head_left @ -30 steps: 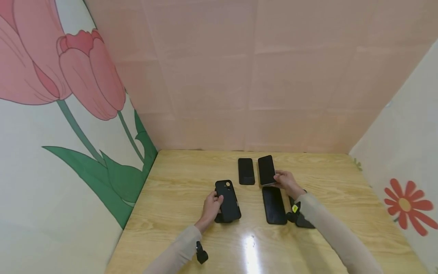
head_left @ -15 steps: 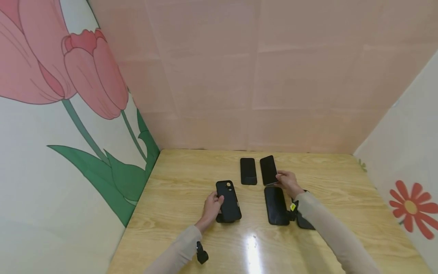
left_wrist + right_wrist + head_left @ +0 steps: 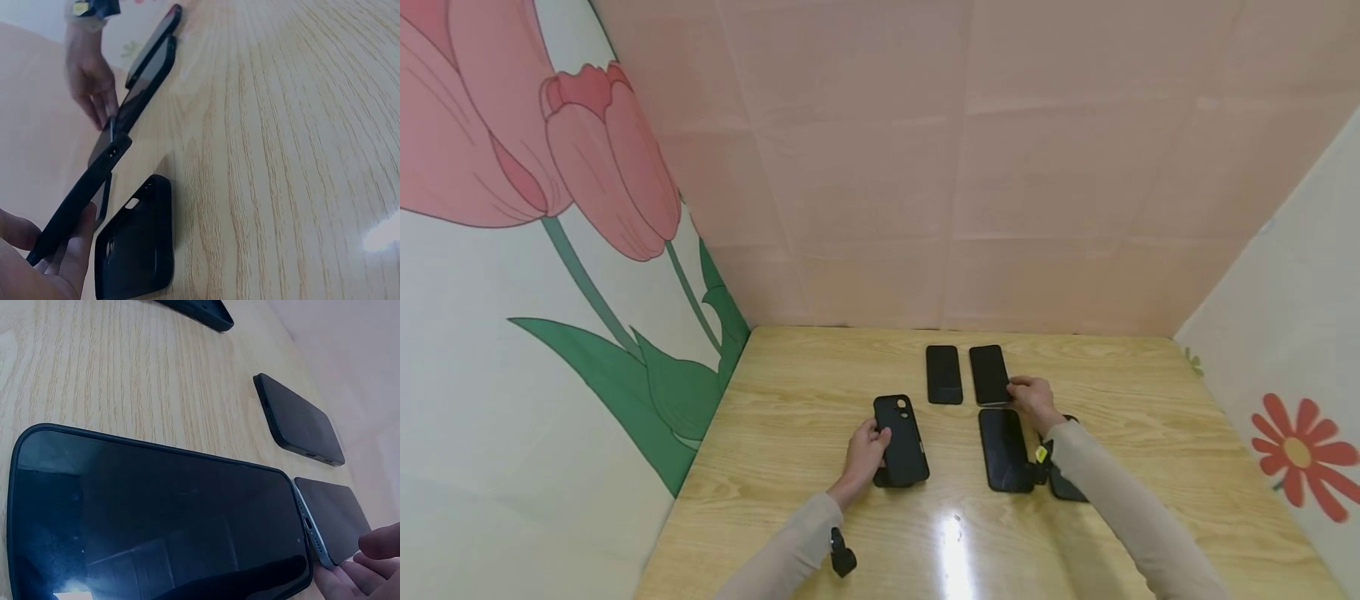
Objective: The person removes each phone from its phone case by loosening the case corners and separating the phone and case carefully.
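My left hand (image 3: 862,457) pinches a black phone case (image 3: 904,440) with camera holes, held above another black case (image 3: 139,253) that lies on the table in the left wrist view. My right hand (image 3: 1034,400) grips the near right edge of a phone (image 3: 990,375) with a dark screen and light frame, thumb on top and fingers beneath in the right wrist view. Just nearer lies a larger dark phone (image 3: 1006,450). Left of the gripped phone is another dark phone (image 3: 943,374).
One more black device (image 3: 1067,483) lies partly hidden under my right forearm. The wooden table (image 3: 805,375) meets a pink back wall and printed side walls. Light glares on its front part.
The phone in my right hand has tilted down flatter toward the table, its far end lower. My left hand and its case have hardly moved.
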Demonstrator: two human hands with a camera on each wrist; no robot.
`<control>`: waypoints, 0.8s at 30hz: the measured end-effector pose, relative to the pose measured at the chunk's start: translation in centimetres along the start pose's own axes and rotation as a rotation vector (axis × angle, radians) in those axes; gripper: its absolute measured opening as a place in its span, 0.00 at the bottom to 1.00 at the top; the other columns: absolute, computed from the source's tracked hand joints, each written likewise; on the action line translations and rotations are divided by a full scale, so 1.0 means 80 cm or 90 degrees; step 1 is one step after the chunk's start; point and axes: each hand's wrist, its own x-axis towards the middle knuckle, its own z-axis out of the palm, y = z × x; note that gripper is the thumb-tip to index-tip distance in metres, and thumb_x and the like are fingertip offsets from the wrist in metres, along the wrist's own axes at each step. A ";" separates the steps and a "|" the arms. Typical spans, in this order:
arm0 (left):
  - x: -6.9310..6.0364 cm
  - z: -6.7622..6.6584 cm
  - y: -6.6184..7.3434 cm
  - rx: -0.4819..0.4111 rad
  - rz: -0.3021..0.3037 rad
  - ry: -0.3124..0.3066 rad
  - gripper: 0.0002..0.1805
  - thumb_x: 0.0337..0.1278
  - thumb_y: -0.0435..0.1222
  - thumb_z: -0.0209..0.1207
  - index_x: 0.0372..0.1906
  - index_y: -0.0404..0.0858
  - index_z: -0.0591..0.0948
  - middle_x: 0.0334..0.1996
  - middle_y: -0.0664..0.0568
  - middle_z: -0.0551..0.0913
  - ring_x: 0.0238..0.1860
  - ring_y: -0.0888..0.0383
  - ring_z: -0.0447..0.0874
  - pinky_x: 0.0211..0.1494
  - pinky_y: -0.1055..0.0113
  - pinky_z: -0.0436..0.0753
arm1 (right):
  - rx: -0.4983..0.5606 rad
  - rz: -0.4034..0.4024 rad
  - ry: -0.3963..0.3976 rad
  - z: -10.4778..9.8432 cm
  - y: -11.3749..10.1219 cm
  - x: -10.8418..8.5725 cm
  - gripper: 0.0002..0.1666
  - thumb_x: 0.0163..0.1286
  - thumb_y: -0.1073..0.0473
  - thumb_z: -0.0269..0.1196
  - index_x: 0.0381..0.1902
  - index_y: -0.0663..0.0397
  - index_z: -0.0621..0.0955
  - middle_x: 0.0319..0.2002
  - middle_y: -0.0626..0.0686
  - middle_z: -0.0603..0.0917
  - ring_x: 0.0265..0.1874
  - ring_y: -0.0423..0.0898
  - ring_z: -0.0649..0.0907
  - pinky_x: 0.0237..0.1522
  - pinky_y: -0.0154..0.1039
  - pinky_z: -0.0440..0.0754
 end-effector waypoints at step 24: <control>-0.004 0.004 0.000 -0.004 -0.012 -0.005 0.26 0.74 0.37 0.52 0.67 0.22 0.67 0.54 0.31 0.79 0.47 0.44 0.83 0.38 0.56 0.85 | -0.012 0.023 0.058 0.003 0.002 -0.007 0.26 0.75 0.64 0.46 0.67 0.70 0.71 0.64 0.71 0.71 0.62 0.63 0.74 0.60 0.53 0.74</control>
